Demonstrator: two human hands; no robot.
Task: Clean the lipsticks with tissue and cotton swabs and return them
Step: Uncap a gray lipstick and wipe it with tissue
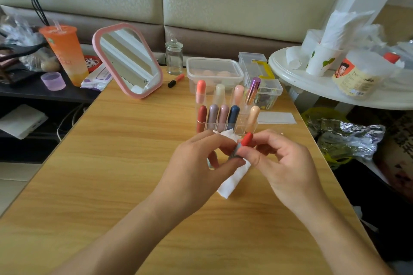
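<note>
HANDS AT WORK: Over the middle of a wooden tabletop, a person's two hands meet on a red lipstick. It is held tilted, its rounded red end pointing toward 1 o'clock and its grey lower section toward 7 o'clock. The left hand closes its grip on the grey section, thumb below and fingers curled over. A white tissue is bunched behind the tube and trails toward 6 o'clock, apparently so the paper lies against the part to be wiped. The right hand pinches the red end between thumb and fingertips, its grip tight on it, probably to twist or pull. Whether that end is a seated cap cannot be told. Just beyond the hands at 12 o'clock stands a clear acrylic organizer with other lipsticks upright in its compartments. A gap in its front row is likely where this tube belongs. A pink-framed mirror leans at 10 o'clock. By the look of things, wiping is under way and the return is not yet made.
</note>
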